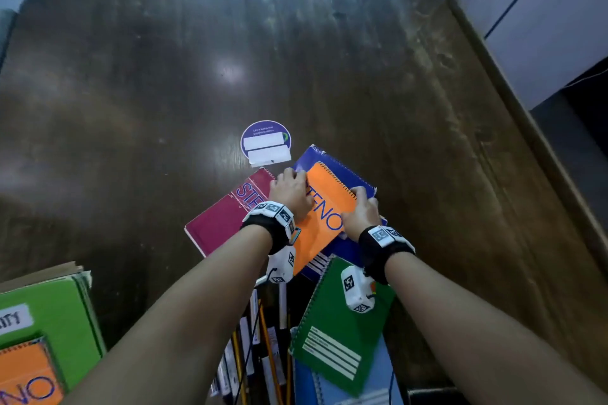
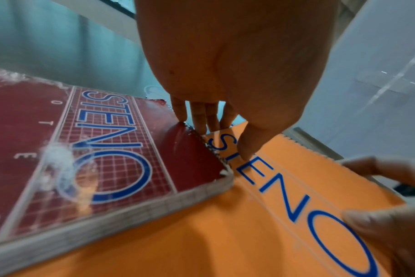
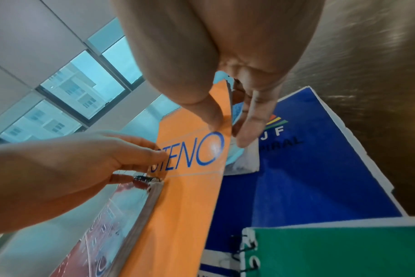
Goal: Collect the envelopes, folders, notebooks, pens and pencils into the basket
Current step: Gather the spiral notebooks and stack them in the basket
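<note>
Looking down from the head view, both hands meet on an orange spiral-bound STENO notebook (image 1: 325,217) lying on a blue spiral notebook (image 1: 342,171) mid-table; left hand (image 1: 291,191) curls over its far left corner, right hand (image 1: 360,214) curls round its right edge. Magenta STENO notebook (image 1: 223,223) lies just left, touching the orange one, green spiral notebook (image 1: 335,332) nearer the person, overlapping the blue one's near end, pens and pencils (image 1: 260,355) bunched beside it. Dark wooden table (image 1: 131,92) carries a round purple sticker (image 1: 266,141); a green folder (image 1: 56,312) and another orange notebook sit bottom left, basket not clearly made out. Left wrist view: left fingers (image 2: 199,120) bent down at the corner where the magenta and orange covers meet, thumb (image 2: 249,148) pressing the orange cover (image 2: 225,234), right fingertips at frame edge. Right wrist view: right thumb (image 3: 209,112) on top and fingers (image 3: 251,120) beneath pinch the orange cover's (image 3: 178,215) edge, lifted off the blue cover (image 3: 308,168); left hand pinches its opposite corner.
</note>
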`<action>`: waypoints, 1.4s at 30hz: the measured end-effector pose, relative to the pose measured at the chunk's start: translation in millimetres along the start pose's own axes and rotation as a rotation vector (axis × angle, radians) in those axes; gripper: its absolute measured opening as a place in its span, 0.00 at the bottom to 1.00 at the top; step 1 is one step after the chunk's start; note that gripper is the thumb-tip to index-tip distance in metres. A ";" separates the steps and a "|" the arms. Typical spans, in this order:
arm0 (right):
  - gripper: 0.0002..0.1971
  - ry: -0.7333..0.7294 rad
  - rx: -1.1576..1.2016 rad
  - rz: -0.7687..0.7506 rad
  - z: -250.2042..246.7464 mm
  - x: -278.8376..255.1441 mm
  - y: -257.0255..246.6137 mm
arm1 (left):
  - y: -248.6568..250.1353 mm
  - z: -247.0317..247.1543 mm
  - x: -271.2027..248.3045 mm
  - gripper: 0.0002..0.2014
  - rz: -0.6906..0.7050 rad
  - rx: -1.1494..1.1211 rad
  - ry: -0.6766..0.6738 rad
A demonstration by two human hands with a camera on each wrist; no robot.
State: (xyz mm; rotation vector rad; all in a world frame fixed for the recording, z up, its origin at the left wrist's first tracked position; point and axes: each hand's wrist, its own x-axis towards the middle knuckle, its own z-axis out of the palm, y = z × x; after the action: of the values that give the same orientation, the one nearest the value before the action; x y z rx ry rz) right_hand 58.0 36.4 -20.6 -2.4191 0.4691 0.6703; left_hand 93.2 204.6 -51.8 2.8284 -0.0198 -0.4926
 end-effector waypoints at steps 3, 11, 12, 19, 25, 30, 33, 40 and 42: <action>0.27 0.008 0.149 -0.045 -3.1 -0.9 4.4 | -1.3 -5.6 6.9 0.23 -0.103 -0.074 -0.017; 0.34 0.035 0.554 0.078 -9.7 -13.1 8.1 | -16.0 -33.7 -10.7 0.05 -0.139 -0.472 0.016; 0.29 -0.012 0.548 0.087 -8.1 -15.3 5.7 | -17.5 -38.3 -15.6 0.06 -0.147 -0.536 0.031; 0.12 0.118 0.549 -0.164 -15.2 -45.3 -18.2 | -14.3 -76.2 -49.3 0.07 -0.074 -0.914 0.116; 0.11 0.331 0.490 -0.356 -33.4 -77.9 -41.5 | -14.2 -100.7 -90.5 0.30 -0.003 -1.045 0.064; 0.10 0.412 0.524 -0.394 -41.5 -112.4 -63.3 | -21.6 -123.7 -127.6 0.26 0.014 -0.959 0.097; 0.10 0.325 0.559 -0.381 -36.8 -135.2 -76.0 | -36.5 -135.5 -151.0 0.12 -0.051 -0.883 0.136; 0.09 0.009 0.507 -0.353 13.9 -189.7 -112.1 | -122.0 -135.2 -222.2 0.04 -0.111 -0.882 0.147; 0.06 -0.050 0.464 -0.378 37.5 -205.8 -125.0 | -146.8 -140.3 -252.0 0.05 -0.133 -0.889 0.192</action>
State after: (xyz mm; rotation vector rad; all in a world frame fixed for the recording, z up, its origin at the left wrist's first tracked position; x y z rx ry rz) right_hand -64.4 191.3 122.3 -1.9683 0.1176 0.4005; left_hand -102.2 397.5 119.4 1.9895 0.3390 -0.1755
